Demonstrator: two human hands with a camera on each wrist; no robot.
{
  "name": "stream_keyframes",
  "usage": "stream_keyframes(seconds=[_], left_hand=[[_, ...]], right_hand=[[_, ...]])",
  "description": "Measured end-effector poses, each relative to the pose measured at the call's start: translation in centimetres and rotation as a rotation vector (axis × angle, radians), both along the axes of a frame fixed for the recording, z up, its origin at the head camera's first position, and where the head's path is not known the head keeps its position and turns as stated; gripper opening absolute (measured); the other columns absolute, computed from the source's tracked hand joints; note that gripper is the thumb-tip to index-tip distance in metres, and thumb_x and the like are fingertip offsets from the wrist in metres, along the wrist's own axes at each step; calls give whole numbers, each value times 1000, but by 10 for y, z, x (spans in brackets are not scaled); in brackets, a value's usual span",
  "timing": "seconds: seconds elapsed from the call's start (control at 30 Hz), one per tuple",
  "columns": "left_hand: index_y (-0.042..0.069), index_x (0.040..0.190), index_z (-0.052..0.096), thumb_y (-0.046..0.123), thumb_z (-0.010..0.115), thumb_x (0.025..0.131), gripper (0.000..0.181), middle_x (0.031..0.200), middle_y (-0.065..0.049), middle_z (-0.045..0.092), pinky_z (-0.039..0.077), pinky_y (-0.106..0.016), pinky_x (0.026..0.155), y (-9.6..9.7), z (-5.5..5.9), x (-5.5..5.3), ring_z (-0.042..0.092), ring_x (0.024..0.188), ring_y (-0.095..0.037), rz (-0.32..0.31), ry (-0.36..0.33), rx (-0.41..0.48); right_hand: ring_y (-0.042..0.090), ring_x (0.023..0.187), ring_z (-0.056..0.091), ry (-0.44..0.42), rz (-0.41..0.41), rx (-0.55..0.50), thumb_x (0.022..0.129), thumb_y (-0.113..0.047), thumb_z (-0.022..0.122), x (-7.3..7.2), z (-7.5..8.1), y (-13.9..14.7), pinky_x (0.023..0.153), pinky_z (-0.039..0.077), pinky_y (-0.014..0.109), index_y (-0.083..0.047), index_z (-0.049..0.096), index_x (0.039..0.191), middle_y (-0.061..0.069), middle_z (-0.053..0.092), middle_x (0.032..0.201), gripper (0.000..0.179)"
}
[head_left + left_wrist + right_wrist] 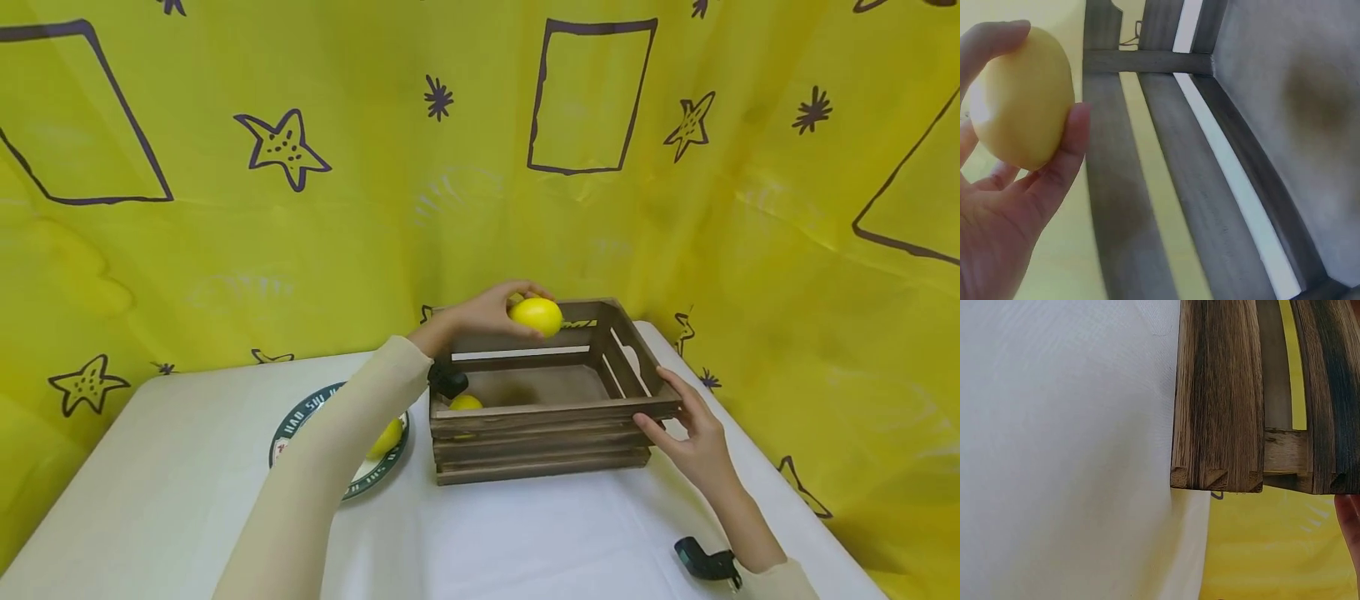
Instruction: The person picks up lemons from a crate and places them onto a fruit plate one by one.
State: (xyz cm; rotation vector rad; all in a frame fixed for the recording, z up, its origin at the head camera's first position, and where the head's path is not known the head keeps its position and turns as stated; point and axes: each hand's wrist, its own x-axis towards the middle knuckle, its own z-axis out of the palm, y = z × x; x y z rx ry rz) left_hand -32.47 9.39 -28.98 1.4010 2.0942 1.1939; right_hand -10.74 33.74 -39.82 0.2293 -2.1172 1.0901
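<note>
Over the open top of a brown wooden crate (pixel 540 423), a yellow lemon (pixel 536 317) is hovering in the air, well apart from the crate floor. The left hand (pixel 487 312) is grasping it from the side, its digits curling round opposite faces; from the left wrist, the lemon is showing clear of the slatted wall. The crate itself is standing toward the far right corner of a white-covered table (pixel 180 450), and the right hand (pixel 693 437) is gripping its near right corner, the thumb pressing the front and the fingers lying over the end rail. Inside, at the crate's near left corner, a second lemon (pixel 466 402) is resting, partly hidden by the front slats. Just beside the crate, toward the table's left edge, a plate (pixel 288 428) with a dark lettered rim is holding a third lemon (pixel 386 439), while a cream sleeve (pixel 337 450) is crossing in front of both. Black devices are sitting at the left wrist (pixel 448 381) and the right wrist (pixel 705 561). Beyond the table's far and right edges, a yellow backdrop (pixel 375 233) is hanging, carrying drawn stars and frames.
</note>
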Motion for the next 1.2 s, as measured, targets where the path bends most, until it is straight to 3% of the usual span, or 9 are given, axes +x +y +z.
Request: stream_keyframes(seconds=[0.13, 0.37, 0.5, 0.63, 0.87, 1.0, 1.2], left_hand=[[4, 133, 54, 8, 78, 80, 58, 125, -16, 48, 53, -29, 79, -10, 8, 6, 59, 94, -26, 12, 48, 25], [3, 130, 56, 9, 80, 79, 57, 127, -13, 51, 51, -29, 85, -31, 18, 18, 49, 109, -24, 49, 146, 47], [5, 131, 57, 13, 80, 79, 58, 128, -12, 50, 50, -30, 88, -47, 19, 28, 46, 113, -24, 71, 197, 30], [8, 133, 56, 16, 80, 79, 59, 125, -12, 46, 50, -29, 84, -62, 19, 38, 48, 107, -25, 93, 202, 13], [5, 131, 57, 12, 80, 78, 58, 125, -14, 48, 49, -31, 86, -89, 22, 45, 43, 110, -25, 113, 233, 76], [6, 130, 57, 12, 81, 78, 58, 124, -13, 50, 49, -33, 87, -108, 22, 49, 44, 112, -25, 171, 245, 91], [7, 131, 57, 11, 81, 78, 58, 127, -12, 50, 54, -33, 84, -132, 11, 53, 45, 114, -26, 265, 214, 110]], right_hand=[[-10, 113, 50, 12, 27, -11, 66, 26, 69, 3, 5, -10, 91, 39, 3, 14, 46, 133, -18, 48, 133, 72], [-9, 115, 48, -12, 24, -32, 67, 24, 72, -9, -20, 4, 91, 37, 2, 7, 46, 139, -18, 47, 136, 78], [-7, 111, 51, -10, 31, -43, 67, 23, 73, -8, -25, 6, 91, 39, 3, 3, 46, 141, -6, 51, 136, 81], [-8, 109, 53, 4, 49, -24, 66, 25, 71, -6, -24, 8, 91, 39, 3, 2, 44, 143, -2, 52, 132, 84], [-8, 110, 54, 33, 72, -14, 66, 28, 69, -6, -16, 10, 91, 39, 3, 6, 42, 142, -17, 53, 126, 84], [-7, 110, 54, 45, 84, -11, 65, 29, 69, -9, -13, 10, 91, 39, 3, 6, 42, 142, -16, 52, 127, 84], [-9, 106, 56, 58, 90, -14, 64, 29, 70, -11, -16, 12, 89, 40, 3, 8, 43, 140, -16, 55, 124, 83]])
